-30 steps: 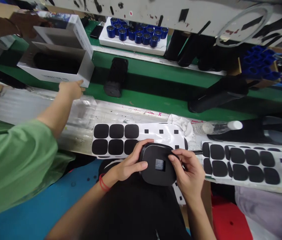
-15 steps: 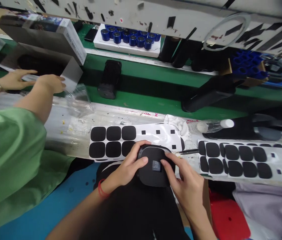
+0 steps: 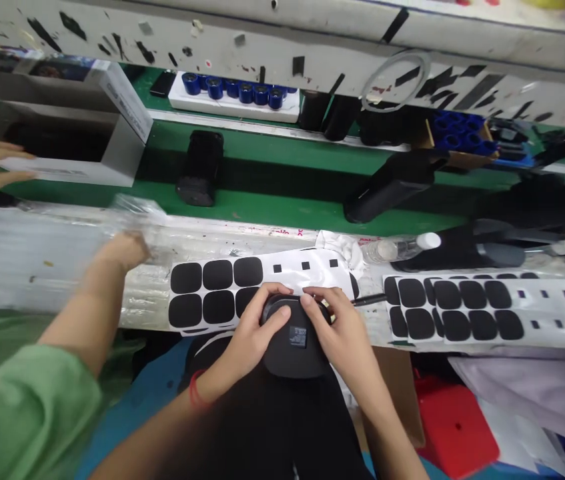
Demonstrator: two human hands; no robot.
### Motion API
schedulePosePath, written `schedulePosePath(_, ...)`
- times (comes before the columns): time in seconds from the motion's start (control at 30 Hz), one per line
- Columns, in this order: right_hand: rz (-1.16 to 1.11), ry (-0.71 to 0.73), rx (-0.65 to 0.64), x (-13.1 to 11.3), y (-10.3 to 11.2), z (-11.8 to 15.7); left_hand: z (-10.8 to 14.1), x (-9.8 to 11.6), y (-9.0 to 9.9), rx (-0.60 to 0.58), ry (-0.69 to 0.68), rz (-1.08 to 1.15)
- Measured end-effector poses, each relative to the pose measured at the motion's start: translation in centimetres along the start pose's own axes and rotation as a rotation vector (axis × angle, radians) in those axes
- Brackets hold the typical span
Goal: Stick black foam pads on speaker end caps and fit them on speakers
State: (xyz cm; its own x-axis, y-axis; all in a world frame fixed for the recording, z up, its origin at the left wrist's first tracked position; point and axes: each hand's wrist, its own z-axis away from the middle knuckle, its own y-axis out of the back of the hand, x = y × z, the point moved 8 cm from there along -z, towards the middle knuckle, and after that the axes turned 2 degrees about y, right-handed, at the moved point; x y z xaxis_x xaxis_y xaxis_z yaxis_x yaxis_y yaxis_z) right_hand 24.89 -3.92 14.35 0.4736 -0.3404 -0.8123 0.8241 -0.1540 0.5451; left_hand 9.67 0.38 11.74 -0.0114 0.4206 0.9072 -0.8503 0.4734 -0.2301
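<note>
A black device with a rounded-square end face is held between both hands at the bench's front edge. A small dark label with fine print lies on that face. My left hand grips the device's left side, thumb on the face. From the right, my right hand closes on it, thumb near the upper edge and fingers over the far rim. Beyond my hands lies a white sheet of black rounded-square stickers, partly covered by my left hand. A black pen-like tool is right of my right hand.
At left, a co-worker's hand touches clear plastic by an open box. Black devices stand and lie on the green belt. A bottle and more sticker sheets are at right. A shelf overhangs the back.
My right hand's fingers have moved from the label to the device's upper edge and far rim. The co-worker's nearer hand has left the box for the plastic. The view has shifted.
</note>
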Motion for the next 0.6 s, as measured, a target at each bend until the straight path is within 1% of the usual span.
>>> schedulePosePath(0.03, -0.050, 0.000, -0.024, 0.1, -0.4, 0.0, -0.1, 0.1, 0.1, 0.043, 0.004, -0.011)
schedulePosePath(0.1, -0.178, -0.003, -0.106, 0.7, -0.8, 0.6, -0.2, 0.1, 0.1, 0.078, 0.012, 0.002)
schedulePosePath(0.17, -0.299, -0.035, -0.222, 1.7, -1.1, 1.8, -0.2, 0.0, 0.2, 0.085, 0.022, 0.029)
schedulePosePath(0.27, -0.417, -0.096, -0.368, 2.9, -1.6, 3.9, -0.2, -0.1, 0.2, 0.087, 0.019, 0.027)
schedulePosePath(0.33, -0.484, -0.128, -0.435, 3.1, -2.4, 4.9, -0.1, 0.0, 0.2, 0.081, 0.021, 0.011)
schedulePosePath(0.4, -0.547, -0.147, -0.456, 2.8, -3.2, 5.4, -0.2, 0.2, 0.2, 0.069, 0.025, -0.003)
schedulePosePath(0.47, -0.587, -0.157, -0.450, 2.5, -3.7, 5.5, -0.2, 0.4, 0.2, 0.000, 0.019, -0.040)
schedulePosePath(0.6, -0.584, -0.147, -0.467, 2.2, -3.7, 5.6, -0.1, 0.6, 0.2, -0.275, -0.006, -0.154)
